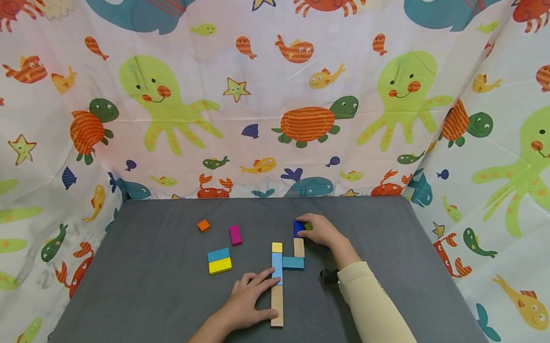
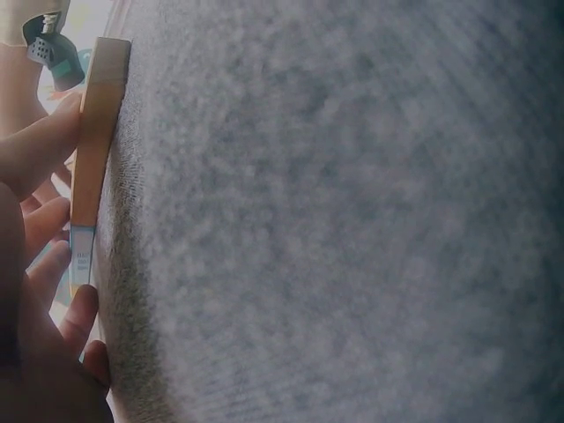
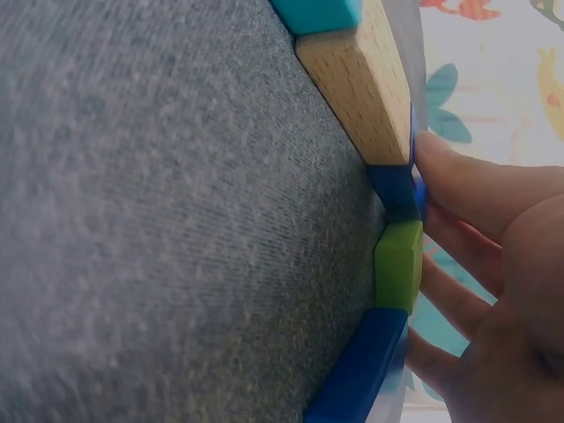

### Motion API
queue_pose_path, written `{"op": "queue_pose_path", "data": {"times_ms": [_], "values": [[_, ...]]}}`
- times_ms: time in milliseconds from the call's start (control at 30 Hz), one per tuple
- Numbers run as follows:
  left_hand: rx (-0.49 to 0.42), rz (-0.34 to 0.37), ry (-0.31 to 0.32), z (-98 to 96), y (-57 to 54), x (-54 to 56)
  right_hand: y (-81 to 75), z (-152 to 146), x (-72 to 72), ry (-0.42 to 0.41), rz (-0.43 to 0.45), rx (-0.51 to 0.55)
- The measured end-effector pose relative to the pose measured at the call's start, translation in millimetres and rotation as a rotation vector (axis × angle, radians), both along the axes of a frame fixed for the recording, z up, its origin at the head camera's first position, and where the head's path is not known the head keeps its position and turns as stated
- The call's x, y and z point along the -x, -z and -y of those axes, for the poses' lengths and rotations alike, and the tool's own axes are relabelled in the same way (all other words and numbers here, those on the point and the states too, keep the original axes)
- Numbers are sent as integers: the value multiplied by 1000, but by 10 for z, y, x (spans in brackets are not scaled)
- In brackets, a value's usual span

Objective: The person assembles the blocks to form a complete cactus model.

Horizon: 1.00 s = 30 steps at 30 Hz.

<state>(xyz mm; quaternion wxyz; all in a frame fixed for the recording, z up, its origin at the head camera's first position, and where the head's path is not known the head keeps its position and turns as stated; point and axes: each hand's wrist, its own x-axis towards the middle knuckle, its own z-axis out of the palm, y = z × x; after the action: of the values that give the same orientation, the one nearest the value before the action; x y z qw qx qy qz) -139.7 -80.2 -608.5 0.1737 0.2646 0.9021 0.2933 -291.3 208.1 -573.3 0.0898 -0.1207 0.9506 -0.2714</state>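
A sea-creature curtain (image 1: 254, 111) hangs behind a grey table (image 1: 146, 279), viewed from my remote seat. At left, the orange block (image 1: 203, 226), the cyan block (image 1: 218, 254) touching the yellow block (image 1: 220, 266), and the magenta block (image 1: 235, 235) lie apart from the joined shape, unused as I judge it. Bare cloth separates them from the left edge. The left hand (image 1: 250, 303), fingers spread, rests on the sky-blue block (image 1: 277, 261), thumb against the wood bar (image 1: 277, 309); those two meet end to end, with a small yellow block (image 1: 277, 247) at the far end. The teal block (image 1: 293, 263) juts right from the sky-blue, then the wood block (image 1: 299, 247) and blue block (image 1: 298, 230) run away from me, touching. The right hand (image 1: 321, 230) pinches the blue between thumb and finger, beside the green block (image 3: 401, 267); I cannot tell whether those two touch. My right wrist view shows a blue bar (image 3: 359, 366) past the green. I count six joined; green and bar look left to settle. The far edge is near that hand; open room lies right of its arm.
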Motion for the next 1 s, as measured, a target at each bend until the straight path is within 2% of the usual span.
{"op": "queue_pose_path", "data": {"times_ms": [633,800,1000], "values": [[-8,-22,3,5,47,-12,5,75,-39,30,-35,-32],[-14,-30,4,13,58,-14,-38,50,-82,40,-112,-16],[-26,-37,4,33,54,-19,-160,37,-266,40,-243,52]]}}
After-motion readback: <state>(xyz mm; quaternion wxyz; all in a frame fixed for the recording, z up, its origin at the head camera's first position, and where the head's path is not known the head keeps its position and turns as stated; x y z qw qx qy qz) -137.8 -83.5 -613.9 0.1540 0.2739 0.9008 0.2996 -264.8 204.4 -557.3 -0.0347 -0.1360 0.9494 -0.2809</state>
